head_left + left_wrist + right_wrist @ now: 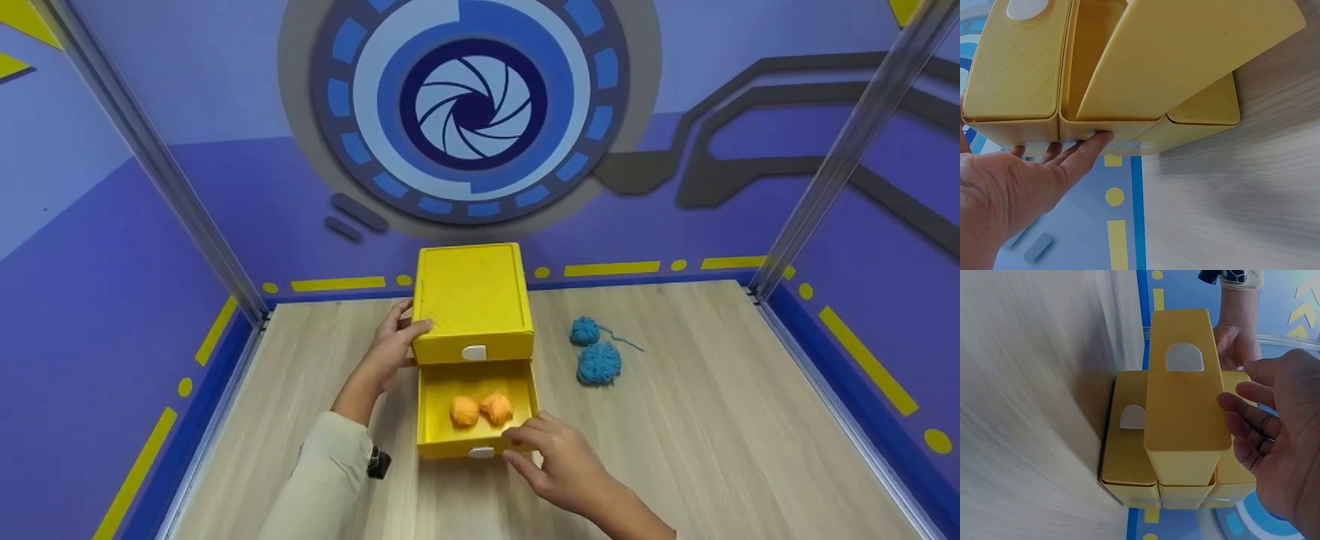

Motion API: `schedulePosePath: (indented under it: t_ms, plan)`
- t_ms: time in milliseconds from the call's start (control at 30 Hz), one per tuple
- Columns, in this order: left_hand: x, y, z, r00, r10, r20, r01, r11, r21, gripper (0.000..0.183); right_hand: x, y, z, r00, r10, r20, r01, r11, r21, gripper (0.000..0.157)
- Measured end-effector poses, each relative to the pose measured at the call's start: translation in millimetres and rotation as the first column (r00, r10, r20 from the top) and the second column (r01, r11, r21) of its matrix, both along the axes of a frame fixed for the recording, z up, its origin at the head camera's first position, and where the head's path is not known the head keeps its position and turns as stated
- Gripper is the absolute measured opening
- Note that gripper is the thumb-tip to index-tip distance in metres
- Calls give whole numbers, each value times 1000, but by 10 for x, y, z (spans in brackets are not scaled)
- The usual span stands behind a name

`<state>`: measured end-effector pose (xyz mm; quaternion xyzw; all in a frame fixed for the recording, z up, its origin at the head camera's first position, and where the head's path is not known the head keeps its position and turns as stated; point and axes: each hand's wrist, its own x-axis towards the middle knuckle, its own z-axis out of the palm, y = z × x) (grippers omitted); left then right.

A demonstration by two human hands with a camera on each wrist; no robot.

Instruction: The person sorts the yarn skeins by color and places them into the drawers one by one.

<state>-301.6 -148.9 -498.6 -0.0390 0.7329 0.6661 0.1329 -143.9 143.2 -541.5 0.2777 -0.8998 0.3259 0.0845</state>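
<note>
A yellow drawer cabinet [472,292] stands on the table with white tabs on its drawers. Its middle drawer [478,450] is pulled out and holds two orange yarn balls [480,409]. My left hand [388,352] rests against the cabinet's left side, thumb on the top edge; in the left wrist view its fingers [1081,154] lie nearly straight along the side wall. My right hand [559,459] is at the drawer's front right corner. In the right wrist view its loosely bent fingers [1249,416] are right at the front panel's upper rim.
Two blue yarn balls [598,364], one trailing a loose strand, lie on the wooden table [697,420] right of the cabinet. Patterned blue-purple panels [225,202] enclose the back and sides, with metal posts [832,157] at the corners.
</note>
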Motion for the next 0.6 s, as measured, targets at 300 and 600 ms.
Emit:
schedulePosePath:
  t_ms: [300,600]
  plan:
    - [-9,-5,-12,1000,-3,-4,3,1000,0,77,79,-70,-37,999,-43,29,42,999,30,29]
    - [-3,2,-4,1000,1,-12,-1,1000,-6,76,130,-97,-198,998,-59,-17,59,998,17,25]
